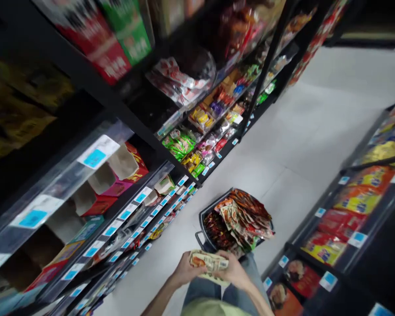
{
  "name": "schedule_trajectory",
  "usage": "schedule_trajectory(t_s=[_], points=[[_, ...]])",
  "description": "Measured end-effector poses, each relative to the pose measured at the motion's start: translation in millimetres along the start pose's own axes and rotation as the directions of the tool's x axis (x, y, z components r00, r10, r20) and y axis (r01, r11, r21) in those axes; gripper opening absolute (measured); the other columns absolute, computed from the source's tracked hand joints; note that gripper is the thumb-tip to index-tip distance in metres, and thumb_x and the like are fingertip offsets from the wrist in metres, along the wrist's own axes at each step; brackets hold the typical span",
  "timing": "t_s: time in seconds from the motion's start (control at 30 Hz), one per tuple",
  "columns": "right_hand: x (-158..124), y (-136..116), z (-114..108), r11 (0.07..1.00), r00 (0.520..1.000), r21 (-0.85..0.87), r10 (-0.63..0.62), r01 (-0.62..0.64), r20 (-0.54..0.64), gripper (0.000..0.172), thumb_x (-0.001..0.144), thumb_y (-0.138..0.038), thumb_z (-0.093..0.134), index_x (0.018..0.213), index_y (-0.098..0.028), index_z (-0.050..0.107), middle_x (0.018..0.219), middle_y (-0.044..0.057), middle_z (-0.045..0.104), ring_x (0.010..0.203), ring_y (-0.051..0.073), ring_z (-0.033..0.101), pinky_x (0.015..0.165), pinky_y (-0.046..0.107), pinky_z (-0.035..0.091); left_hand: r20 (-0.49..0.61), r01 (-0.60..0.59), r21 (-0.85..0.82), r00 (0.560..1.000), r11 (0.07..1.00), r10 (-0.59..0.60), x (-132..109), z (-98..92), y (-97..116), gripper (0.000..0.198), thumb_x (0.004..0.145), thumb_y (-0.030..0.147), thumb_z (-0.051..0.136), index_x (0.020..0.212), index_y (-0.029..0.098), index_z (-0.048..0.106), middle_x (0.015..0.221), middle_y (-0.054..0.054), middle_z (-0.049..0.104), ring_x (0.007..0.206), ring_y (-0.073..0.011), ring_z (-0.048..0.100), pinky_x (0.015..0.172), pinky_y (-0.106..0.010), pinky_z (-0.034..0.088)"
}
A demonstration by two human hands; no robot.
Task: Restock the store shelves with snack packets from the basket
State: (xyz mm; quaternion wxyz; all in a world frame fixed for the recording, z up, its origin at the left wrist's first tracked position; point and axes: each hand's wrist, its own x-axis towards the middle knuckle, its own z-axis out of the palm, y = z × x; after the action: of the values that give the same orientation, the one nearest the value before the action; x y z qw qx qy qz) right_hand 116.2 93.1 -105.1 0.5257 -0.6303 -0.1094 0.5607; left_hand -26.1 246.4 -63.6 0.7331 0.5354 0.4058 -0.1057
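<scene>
Low in the head view, my left hand [183,268] and my right hand [234,271] both grip a stack of small snack packets [209,261], beige with orange print, held in front of my body. Fingers of both hands curl around the stack's ends. Just beyond the hands, a black shopping basket [204,216] stands on the floor, filled with several orange and dark red snack packets [243,215].
Black store shelves with blue price tags line the left side, holding open cardboard display boxes [112,180] and hanging snack bags [181,145]. Another shelf with yellow and red packets [358,202] runs along the right. A pale tiled aisle floor [303,136] stretches ahead.
</scene>
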Motion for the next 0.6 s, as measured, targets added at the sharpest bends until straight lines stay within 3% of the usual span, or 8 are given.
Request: schedule_trajectory(t_s=[0.1,0.23,0.37,0.47,0.6], points=[[35,27,23,0.999,0.999,0.047,0.013,-0.011,-0.043,0.034,0.053,-0.026,0.082,0.08,-0.018,0.063,0.066,-0.004,0.062,0.058,0.014,0.054,0.051,0.021,0.042,-0.027,0.052,0.057,0.998,0.997,-0.051,35,-33.7,-14,0.047,0.063,0.033,0.086,0.102,0.011,0.072,0.094,-0.011,0.076,0.081,-0.0218,0.07,0.076,-0.031,0.055],[71,58,41,0.997,0.988,0.08,0.012,0.0,-0.153,0.043,0.055,-0.033,0.085,0.084,-0.021,0.055,0.068,-0.006,0.059,0.06,0.014,0.053,0.053,0.022,0.042,-0.074,0.145,0.059,0.987,0.988,-0.14,79,-57.3,-36,0.053,0.05,0.029,0.093,0.096,0.011,0.073,0.09,-0.011,0.077,0.081,-0.0243,0.071,0.077,-0.034,0.057],[101,79,46,0.998,0.993,0.058,-0.029,0.036,-0.11,0.04,0.064,-0.033,0.082,0.089,-0.022,0.054,0.072,-0.005,0.059,0.064,0.014,0.054,0.058,0.023,0.043,-0.12,0.206,0.057,0.973,0.977,-0.198,108,-67.0,-55,0.051,0.049,0.028,0.093,0.093,0.01,0.072,0.09,-0.012,0.077,0.079,-0.0238,0.071,0.073,-0.032,0.057],[127,95,47,0.992,0.993,0.117,-0.028,0.042,-0.117,0.048,0.062,-0.031,0.084,0.098,-0.022,0.052,0.081,-0.003,0.062,0.07,0.015,0.058,0.062,0.023,0.047,-0.173,0.211,0.043,0.964,0.977,-0.201,125,-78.2,-66,0.05,0.05,0.027,0.093,0.092,0.009,0.072,0.086,-0.01,0.077,0.074,-0.0213,0.07,0.065,-0.029,0.057],[161,116,47,0.962,0.99,0.27,0.002,0.037,-0.143,0.052,0.068,-0.033,0.079,0.111,-0.021,0.052,0.101,0.005,0.066,0.081,0.017,0.064,0.07,0.026,0.053,-0.309,0.166,0.039,0.94,0.985,-0.146,156,-113.6,-76,0.05,0.05,0.03,0.093,0.09,0.008,0.072,0.08,-0.009,0.076,0.065,-0.0196,0.069,0.056,-0.029,0.056]])
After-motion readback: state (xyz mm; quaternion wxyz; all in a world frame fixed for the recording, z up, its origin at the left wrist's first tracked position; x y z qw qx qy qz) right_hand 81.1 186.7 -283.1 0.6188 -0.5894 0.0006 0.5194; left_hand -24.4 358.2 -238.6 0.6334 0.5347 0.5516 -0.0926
